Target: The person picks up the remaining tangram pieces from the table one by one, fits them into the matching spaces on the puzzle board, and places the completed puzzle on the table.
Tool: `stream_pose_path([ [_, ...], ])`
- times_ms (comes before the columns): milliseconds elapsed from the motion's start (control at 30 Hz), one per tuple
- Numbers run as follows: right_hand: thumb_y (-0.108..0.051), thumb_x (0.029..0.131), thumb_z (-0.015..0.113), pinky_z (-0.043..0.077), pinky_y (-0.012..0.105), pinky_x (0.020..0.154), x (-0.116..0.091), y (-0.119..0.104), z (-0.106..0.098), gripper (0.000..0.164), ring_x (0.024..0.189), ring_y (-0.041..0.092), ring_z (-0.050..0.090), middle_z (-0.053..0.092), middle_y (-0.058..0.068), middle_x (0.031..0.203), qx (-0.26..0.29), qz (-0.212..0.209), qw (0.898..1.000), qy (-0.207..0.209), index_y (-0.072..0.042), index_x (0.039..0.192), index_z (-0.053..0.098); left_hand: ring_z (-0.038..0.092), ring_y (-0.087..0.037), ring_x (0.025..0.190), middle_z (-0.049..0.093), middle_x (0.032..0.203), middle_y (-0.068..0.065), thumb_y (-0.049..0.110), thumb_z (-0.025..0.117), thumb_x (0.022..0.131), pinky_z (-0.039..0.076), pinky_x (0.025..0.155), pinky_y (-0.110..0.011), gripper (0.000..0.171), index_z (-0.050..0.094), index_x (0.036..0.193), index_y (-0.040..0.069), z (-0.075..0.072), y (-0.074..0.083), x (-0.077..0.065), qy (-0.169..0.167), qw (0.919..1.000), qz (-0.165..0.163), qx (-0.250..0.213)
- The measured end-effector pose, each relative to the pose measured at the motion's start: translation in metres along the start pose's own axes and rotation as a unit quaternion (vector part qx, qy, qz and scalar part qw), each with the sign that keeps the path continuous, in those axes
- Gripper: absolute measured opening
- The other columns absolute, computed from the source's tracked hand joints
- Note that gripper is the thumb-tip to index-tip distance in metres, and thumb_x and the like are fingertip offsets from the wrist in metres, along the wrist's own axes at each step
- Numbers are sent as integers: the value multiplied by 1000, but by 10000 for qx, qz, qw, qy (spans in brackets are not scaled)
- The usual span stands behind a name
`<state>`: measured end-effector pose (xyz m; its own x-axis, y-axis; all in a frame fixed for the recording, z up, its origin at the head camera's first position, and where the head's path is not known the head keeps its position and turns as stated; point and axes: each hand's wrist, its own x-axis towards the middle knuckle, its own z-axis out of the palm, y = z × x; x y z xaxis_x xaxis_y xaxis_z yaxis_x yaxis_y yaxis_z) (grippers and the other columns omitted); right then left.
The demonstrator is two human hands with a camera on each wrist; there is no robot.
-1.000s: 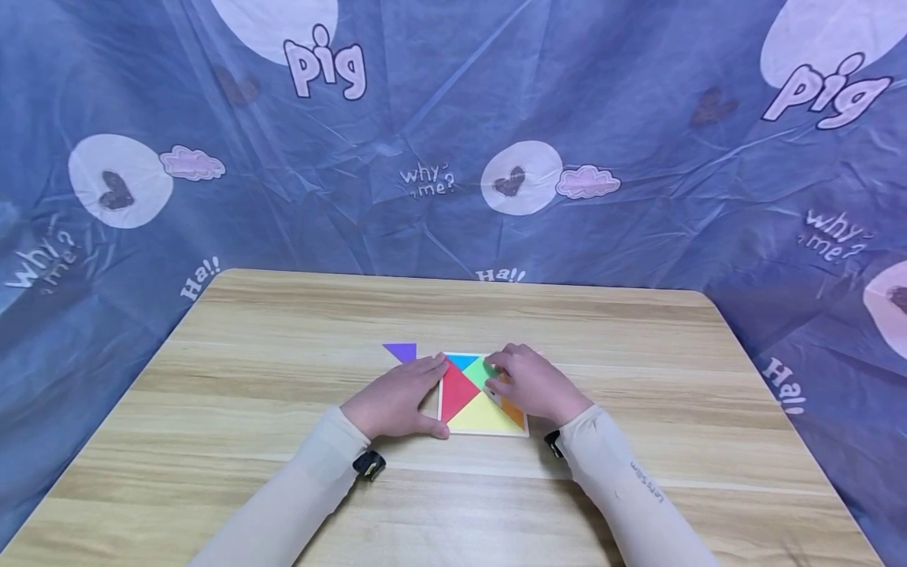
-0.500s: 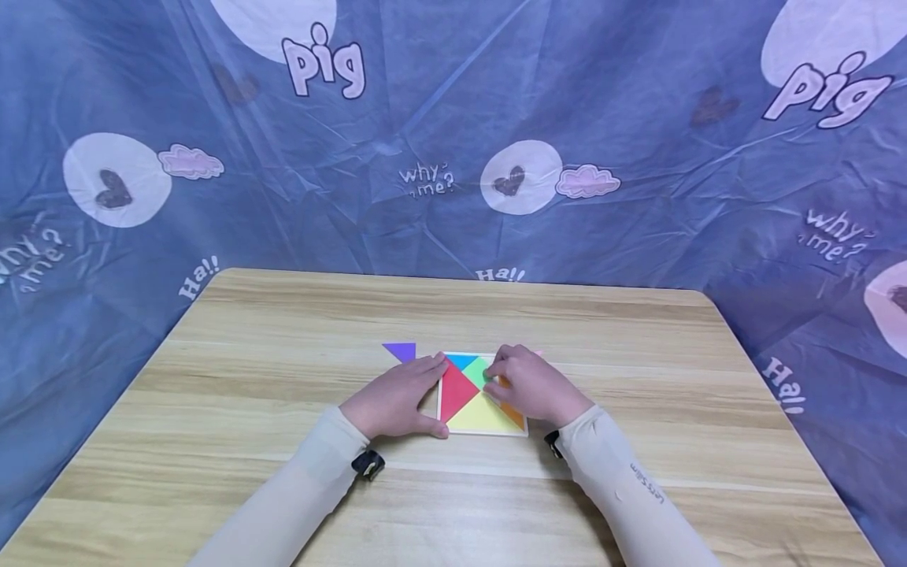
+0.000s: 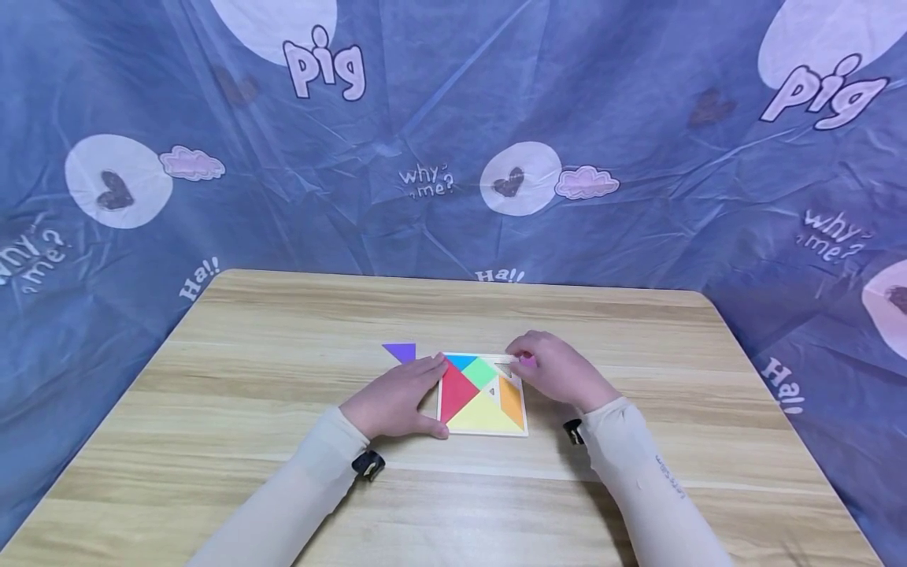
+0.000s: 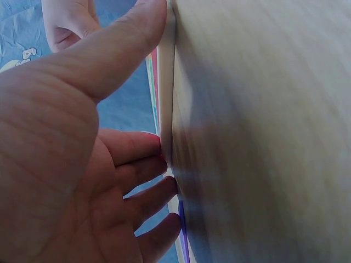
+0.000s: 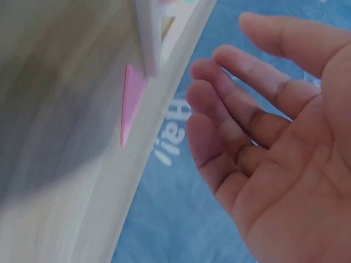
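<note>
A white-rimmed tangram tray (image 3: pixel 489 434) holds a red triangle (image 3: pixel 457 391), a yellow triangle (image 3: pixel 485 417), a blue triangle (image 3: pixel 460 361), a green square (image 3: pixel 480 372) and an orange parallelogram (image 3: pixel 512 402). My left hand (image 3: pixel 397 402) rests along the tray's left edge, thumb at the near corner, fingers spread and fairly straight. Just off the tray's far right corner, a pink triangle (image 5: pixel 131 104) lies on the table, partly hidden in the head view by my right hand (image 3: pixel 560 370). That hand hovers beside it, fingers loosely bent, holding nothing in the right wrist view.
A purple triangle (image 3: pixel 404 351) lies on the wooden table (image 3: pixel 453 504) behind the left fingers. Bare tray floor with small printed triangle marks shows around the orange parallelogram. A blue printed cloth (image 3: pixel 453 94) hangs behind the table.
My right hand has lifted off the tray's right part and moved right and away, beside the pink triangle. Bare tray floor is uncovered there. The left hand stays put.
</note>
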<state>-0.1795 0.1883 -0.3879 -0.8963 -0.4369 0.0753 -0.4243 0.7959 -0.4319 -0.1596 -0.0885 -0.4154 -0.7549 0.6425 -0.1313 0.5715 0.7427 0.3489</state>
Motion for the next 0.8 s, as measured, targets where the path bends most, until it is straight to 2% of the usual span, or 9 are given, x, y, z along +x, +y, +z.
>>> stream_pose_path([
  [233, -13, 85, 67, 50, 42, 84, -3, 16, -11, 31, 93, 25, 59, 64, 10, 102, 61, 570, 9981, 231, -3, 115, 65, 21, -21, 143, 21, 157, -5, 62, 69, 74, 23, 116, -37, 104, 24, 150, 8, 0, 1, 0, -28, 10000, -20, -19],
  [400, -10, 86, 66, 50, 43, 84, -5, 23, -12, 28, 91, 26, 59, 64, 12, 100, -145, 630, 9972, 379, -1, 112, 65, 20, -21, 144, 21, 157, -4, 63, 69, 73, 23, 116, -37, 105, 24, 151, 8, 1, 1, 0, -32, 10000, -40, -20],
  [633, -15, 85, 68, 50, 42, 82, -6, 29, -8, 29, 86, 22, 57, 61, 10, 98, -214, 926, 9954, 97, -3, 111, 65, 21, -21, 143, 21, 157, -4, 63, 69, 73, 24, 116, -37, 105, 25, 150, 8, 2, 0, 1, -4, 10000, -27, -10],
  [800, -12, 81, 69, 48, 37, 75, -6, 32, -2, 30, 80, 20, 52, 58, 11, 95, -175, 803, 9966, -87, -3, 109, 65, 21, -21, 143, 21, 157, -4, 63, 70, 73, 24, 116, -36, 105, 25, 150, 8, 1, 1, 1, -5, 10000, -27, -35],
])
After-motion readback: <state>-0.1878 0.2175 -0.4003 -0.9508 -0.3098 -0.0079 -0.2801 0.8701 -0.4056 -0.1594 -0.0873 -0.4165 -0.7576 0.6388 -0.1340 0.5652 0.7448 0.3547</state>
